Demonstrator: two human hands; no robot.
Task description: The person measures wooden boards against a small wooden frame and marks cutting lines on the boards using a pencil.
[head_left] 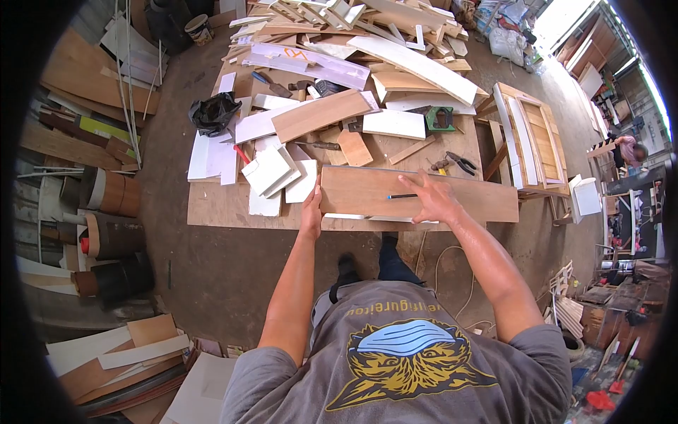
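A long brown wooden board lies across the front of the workbench, with a white piece showing under its near edge. My left hand grips the board's left end, fingers along the edge. On the board's right half rests my right hand, its fingers partly spread. A dark pencil with a blue tip sticks out leftward from between those fingers. Just beyond the board are pliers with dark handles and a yellow-handled tool. Left of my left hand are stacked white board offcuts.
The workbench carries a heap of wood offcuts, a green-handled saw, a hammer and a black plastic bag. A framed wooden panel stands right. Another person is far right.
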